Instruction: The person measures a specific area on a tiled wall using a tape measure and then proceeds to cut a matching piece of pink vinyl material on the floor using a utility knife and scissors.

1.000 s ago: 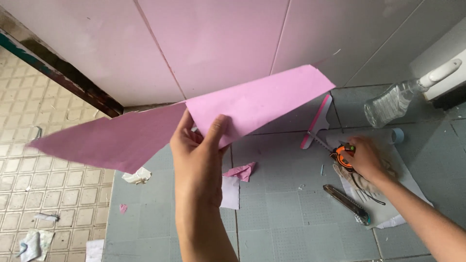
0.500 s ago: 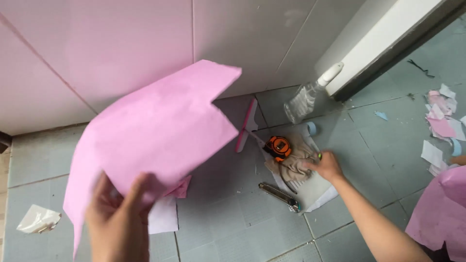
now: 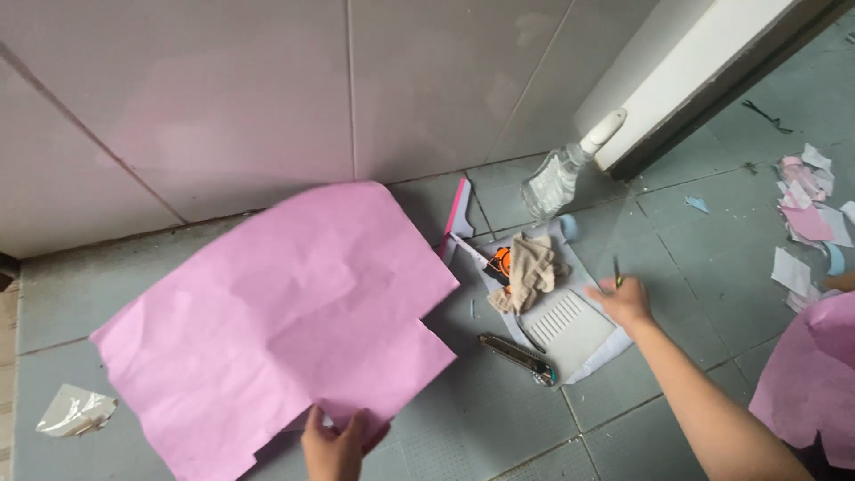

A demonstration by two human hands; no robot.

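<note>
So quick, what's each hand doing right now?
Left hand: closed on the bottom edge of the pink paper sheet.
Right hand: pinching a small thin tool, too small to identify.

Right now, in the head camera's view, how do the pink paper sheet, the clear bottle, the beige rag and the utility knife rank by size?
1. Pink paper sheet, by far the largest.
2. Clear bottle.
3. Beige rag and utility knife: they look alike in size, so I won't rank them.

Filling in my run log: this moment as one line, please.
left hand: holds pink sheet | right hand: holds thin tool | beside: tray, rag
</note>
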